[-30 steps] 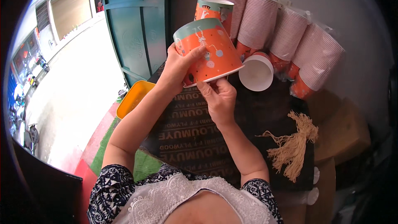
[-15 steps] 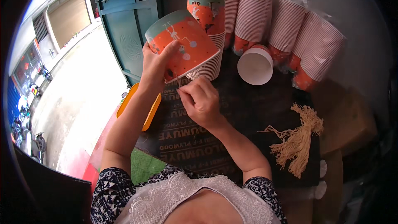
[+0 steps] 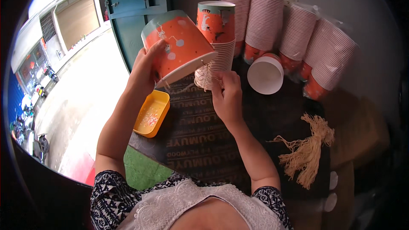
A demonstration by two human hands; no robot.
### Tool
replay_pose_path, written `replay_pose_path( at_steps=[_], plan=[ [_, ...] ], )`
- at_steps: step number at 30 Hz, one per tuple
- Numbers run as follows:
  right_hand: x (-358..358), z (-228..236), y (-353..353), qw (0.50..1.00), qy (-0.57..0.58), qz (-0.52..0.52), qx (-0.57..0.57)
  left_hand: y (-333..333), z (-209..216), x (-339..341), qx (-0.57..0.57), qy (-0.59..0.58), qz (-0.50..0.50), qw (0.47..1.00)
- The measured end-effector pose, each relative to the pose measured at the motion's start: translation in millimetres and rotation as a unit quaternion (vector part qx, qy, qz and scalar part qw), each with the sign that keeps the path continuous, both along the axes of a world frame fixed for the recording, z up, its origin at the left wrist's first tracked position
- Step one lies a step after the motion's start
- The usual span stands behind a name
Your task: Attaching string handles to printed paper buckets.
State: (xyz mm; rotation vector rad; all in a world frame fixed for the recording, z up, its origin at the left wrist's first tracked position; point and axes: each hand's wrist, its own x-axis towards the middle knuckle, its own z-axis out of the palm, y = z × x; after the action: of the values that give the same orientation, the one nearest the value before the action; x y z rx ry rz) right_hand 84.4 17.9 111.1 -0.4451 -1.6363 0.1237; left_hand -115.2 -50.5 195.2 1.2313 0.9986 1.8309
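My left hand (image 3: 145, 68) grips an orange paper tub (image 3: 183, 49) with a teal band and skeleton print, tilted so its white rim faces down to the right. Just right of that rim, my right hand (image 3: 230, 96) is closed in a pinch on a thin cream cord (image 3: 209, 69), which runs toward the tub's rim. The exact grip at the fingertips is partly hidden. Behind both hands stands a stack of similar tubs (image 3: 221, 55), rims downward. A bundle of cream cords (image 3: 310, 151) lies on the dark table at the right.
A yellow tray (image 3: 159, 113) with small pale bits sits on the dark plywood table (image 3: 200, 132) by my left forearm. A single tub (image 3: 265, 76) lies on its side, mouth toward me. Several plastic-wrapped tub stacks (image 3: 264, 21) line the grey wall. A teal door (image 3: 128, 21) stands at left.
My right hand has moved right and slightly up, away from the tub's rim, with the cord. My left hand has shifted the tub slightly left and tilted it less. More of the yellow tray shows.
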Motion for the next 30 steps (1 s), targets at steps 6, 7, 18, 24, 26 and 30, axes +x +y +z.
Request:
replay_pose_path(
  at_steps=[6,7,18,24,26,30],
  plan=[
    [1.0,-6.7,8.4,0.991,-0.020,-0.009,-0.129,-20.8,-6.7,21.4,-0.016,-0.015,-0.022,1.000],
    [3.0,-6.7,9.5,0.991,-0.020,-0.011,-0.130,-21.5,-7.7,24.7,-0.017,-0.015,-0.024,0.999],
    [8.8,-7.1,9.8,0.956,-0.122,-0.018,-0.265,-31.9,-5.1,36.1,-0.044,0.004,-0.046,0.998],
    [7.4,-15.0,17.4,0.948,-0.176,-0.004,-0.265,-29.7,-4.9,22.8,-0.090,-0.003,-0.042,0.995],
    [6.0,-18.2,20.3,0.951,-0.180,0.003,-0.252,-28.0,-5.2,17.8,-0.087,-0.014,-0.065,0.994],
    [3.3,-14.6,15.2,0.955,-0.190,0.037,-0.225,-30.0,-4.8,8.7,-0.111,-0.068,-0.071,0.989]
  ],
)
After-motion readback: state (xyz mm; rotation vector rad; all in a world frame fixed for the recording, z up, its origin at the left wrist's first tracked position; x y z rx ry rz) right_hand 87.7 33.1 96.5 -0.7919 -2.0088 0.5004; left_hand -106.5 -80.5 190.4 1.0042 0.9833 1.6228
